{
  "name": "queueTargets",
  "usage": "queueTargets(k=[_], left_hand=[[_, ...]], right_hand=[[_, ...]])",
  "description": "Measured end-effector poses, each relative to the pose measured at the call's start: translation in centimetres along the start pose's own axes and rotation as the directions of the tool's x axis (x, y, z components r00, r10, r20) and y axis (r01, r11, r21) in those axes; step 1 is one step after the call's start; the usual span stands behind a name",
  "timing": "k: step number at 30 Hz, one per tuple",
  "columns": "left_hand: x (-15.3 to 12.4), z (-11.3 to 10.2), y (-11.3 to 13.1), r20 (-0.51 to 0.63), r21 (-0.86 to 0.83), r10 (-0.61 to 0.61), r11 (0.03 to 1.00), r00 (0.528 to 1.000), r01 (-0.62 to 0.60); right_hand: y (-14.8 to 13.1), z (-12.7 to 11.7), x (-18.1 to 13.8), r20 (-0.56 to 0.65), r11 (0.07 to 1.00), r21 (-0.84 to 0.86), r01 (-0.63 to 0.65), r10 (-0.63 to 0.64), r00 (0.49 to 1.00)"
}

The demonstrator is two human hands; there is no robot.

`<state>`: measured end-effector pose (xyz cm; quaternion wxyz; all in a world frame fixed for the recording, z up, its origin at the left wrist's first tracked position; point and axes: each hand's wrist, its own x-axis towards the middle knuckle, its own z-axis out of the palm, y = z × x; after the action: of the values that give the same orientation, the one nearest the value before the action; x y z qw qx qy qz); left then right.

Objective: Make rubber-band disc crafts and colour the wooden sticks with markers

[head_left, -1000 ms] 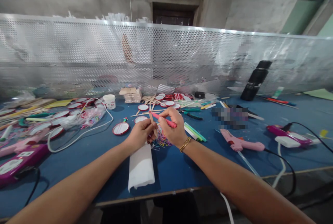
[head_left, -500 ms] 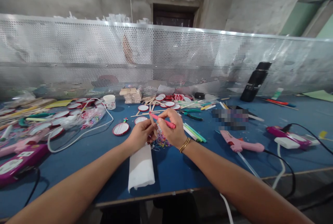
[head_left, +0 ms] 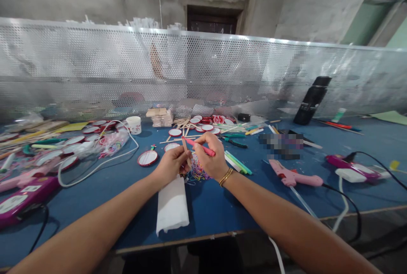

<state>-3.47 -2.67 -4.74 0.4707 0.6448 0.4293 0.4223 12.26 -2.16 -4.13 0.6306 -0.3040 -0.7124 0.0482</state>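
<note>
My left hand (head_left: 173,164) is closed on a flat wooden craft stick (head_left: 187,152), held upright over the table. In my right hand (head_left: 212,155) is a pink marker pen (head_left: 203,147), gripped like a pencil. The pen's tip meets the upper end of the stick. Below and between the hands lies a heap of small coloured rubber bands (head_left: 199,169), partly hidden by them. A folded white tissue (head_left: 172,210) lies under my left wrist. Left of my left hand is a red-rimmed round lid (head_left: 147,157).
Pink glue guns (head_left: 294,176) lie at right and left, with purple power strips (head_left: 356,168) and trailing cords. Several markers (head_left: 238,163), green-handled pliers (head_left: 233,141), a paper cup (head_left: 133,124) and a black bottle (head_left: 312,101) stand or lie farther back. A perforated metal screen (head_left: 203,70) closes the far side.
Both hands stay almost where they were, with the stick and marker still held. The marker's tip remains at the stick's upper end; any shift is very slight.
</note>
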Motion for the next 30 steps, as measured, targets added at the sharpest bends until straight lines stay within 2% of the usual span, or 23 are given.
queueTargets(k=[7,15,30], left_hand=[[-0.06,0.05,0.28,-0.015,-0.008,0.005,1.000,1.000,-0.005],[-0.08,0.09,0.30,-0.004,0.001,0.018,1.000,1.000,-0.018],[0.04,-0.05,-0.16,0.008,-0.003,0.029,1.000,1.000,-0.029]], right_hand=[[0.43,-0.06,-0.07,-0.005,0.999,0.013,-0.052,0.052,0.999],[-0.15,0.04,-0.07,0.006,0.999,0.036,0.010,-0.011,1.000],[-0.17,0.14,-0.04,0.013,0.999,0.024,0.025,-0.025,1.000]])
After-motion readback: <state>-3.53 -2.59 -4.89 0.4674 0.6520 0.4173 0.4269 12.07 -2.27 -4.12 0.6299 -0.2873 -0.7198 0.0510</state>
